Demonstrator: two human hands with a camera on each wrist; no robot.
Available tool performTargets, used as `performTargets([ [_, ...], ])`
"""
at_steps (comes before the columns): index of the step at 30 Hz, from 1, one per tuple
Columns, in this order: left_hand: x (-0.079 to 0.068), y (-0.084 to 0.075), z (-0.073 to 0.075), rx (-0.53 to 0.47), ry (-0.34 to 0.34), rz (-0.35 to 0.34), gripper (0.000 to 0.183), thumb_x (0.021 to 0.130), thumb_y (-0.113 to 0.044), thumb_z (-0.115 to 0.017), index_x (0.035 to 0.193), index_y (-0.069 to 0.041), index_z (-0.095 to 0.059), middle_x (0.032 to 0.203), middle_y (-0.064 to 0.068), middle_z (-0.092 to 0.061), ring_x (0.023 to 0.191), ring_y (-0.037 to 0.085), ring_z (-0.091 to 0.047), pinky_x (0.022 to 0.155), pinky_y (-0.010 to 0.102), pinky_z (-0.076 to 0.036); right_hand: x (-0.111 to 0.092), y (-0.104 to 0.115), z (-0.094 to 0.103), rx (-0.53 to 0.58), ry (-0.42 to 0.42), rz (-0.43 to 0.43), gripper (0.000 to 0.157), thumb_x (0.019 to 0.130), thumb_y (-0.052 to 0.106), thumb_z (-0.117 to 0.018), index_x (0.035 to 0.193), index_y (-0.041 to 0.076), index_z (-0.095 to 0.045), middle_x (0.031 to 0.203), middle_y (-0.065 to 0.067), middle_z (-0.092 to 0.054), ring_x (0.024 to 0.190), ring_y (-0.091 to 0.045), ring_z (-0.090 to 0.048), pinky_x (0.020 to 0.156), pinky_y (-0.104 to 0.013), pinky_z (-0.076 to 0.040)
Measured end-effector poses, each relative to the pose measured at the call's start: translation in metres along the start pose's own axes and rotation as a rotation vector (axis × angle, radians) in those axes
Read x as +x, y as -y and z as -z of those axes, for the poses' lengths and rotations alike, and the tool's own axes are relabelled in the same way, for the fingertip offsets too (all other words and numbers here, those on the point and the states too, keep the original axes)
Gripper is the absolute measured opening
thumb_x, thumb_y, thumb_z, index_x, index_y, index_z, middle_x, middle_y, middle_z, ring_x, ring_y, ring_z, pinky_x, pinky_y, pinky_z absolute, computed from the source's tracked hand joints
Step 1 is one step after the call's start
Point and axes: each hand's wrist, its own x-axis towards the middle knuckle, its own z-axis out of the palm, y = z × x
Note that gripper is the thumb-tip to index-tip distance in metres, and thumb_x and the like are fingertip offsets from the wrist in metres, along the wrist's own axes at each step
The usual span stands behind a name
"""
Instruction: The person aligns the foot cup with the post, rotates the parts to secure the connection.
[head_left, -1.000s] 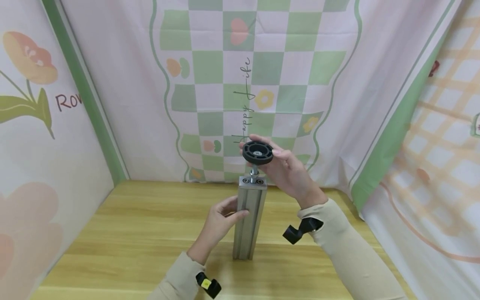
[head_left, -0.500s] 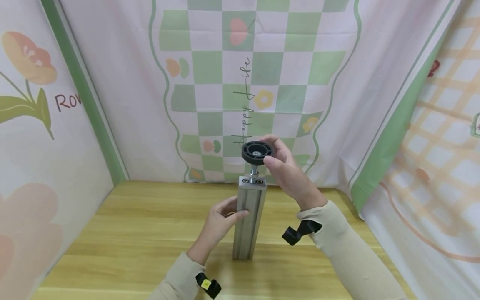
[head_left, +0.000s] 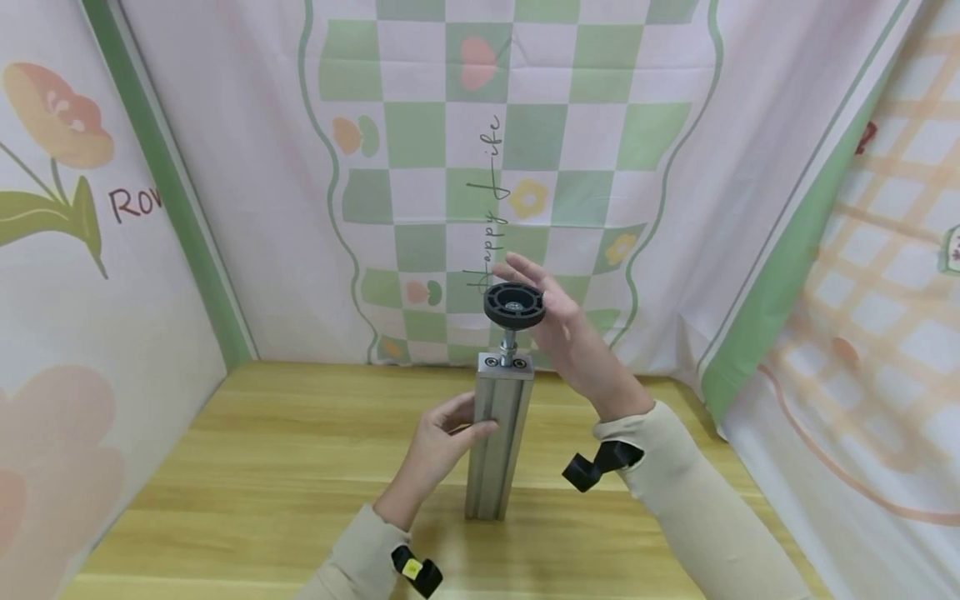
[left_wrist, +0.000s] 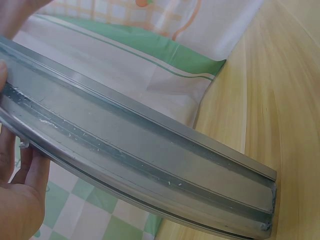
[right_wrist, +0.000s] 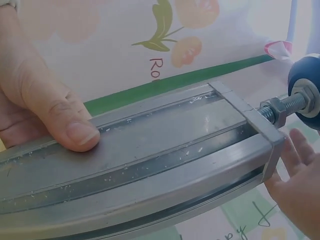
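Observation:
An upright aluminium profile point(head_left: 495, 450) stands on the table, with a metal plate point(head_left: 487, 369) on its top end. From this plate rises a threaded stud point(head_left: 509, 340) that carries a round black levelling foot point(head_left: 514, 321). In the right wrist view a hex nut point(right_wrist: 276, 111) sits on the stud near the plate. My left hand point(head_left: 435, 442) grips the profile around its upper half, thumb on the near face. At the foot's right edge is my right hand point(head_left: 577, 350), fingers stretched out beyond the rim and partly hidden by the foot.
The wood-grain table point(head_left: 315, 467) reaches back to a printed green-and-white cloth point(head_left: 420, 133). Cloth also hangs at the left and right sides. Each sleeve carries a black wrist mount point(head_left: 416, 569).
My right hand's fingers drew in around the foot's right side, then straightened out again, up and to the left. The left hand and the profile stay in place.

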Motion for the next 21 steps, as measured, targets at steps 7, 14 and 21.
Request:
performTargets([
  [7,0.0007,0.0014,0.0000,0.002,0.003,0.001,0.044,0.089,-0.025,-0.079,0.130,-0.013,-0.067,0.112,0.006,-0.071,0.106,0.021,-0.065,0.097,0.036,-0.052,-0.0001,0.0003,0.0023,0.152,0.105,0.005,0.058,0.103,0.024,-0.016,0.157,0.004,-0.025,0.158,-0.022,-0.031,0.148,-0.038,-0.021,0.120,-0.044,-0.021],
  [14,0.0015,0.0019,-0.0001,-0.001,0.003,0.006,0.045,0.089,-0.025,-0.079,0.131,-0.012,-0.066,0.111,0.006,-0.071,0.106,0.021,-0.065,0.098,0.037,-0.051,-0.0001,-0.0029,0.0056,0.192,0.091,0.015,0.055,0.102,0.022,-0.029,0.152,-0.001,-0.030,0.149,-0.014,-0.047,0.141,-0.030,-0.037,0.116,-0.040,-0.029],
  [21,0.0026,0.0028,-0.0006,0.008,-0.001,0.005,0.045,0.088,-0.026,-0.080,0.130,-0.013,-0.067,0.110,0.006,-0.071,0.105,0.021,-0.066,0.097,0.036,-0.052,-0.0015,-0.0061,0.0084,0.174,0.044,0.031,0.044,0.098,0.020,-0.041,0.141,0.012,-0.047,0.140,-0.012,-0.052,0.128,-0.026,-0.050,0.109,-0.038,-0.035],
])
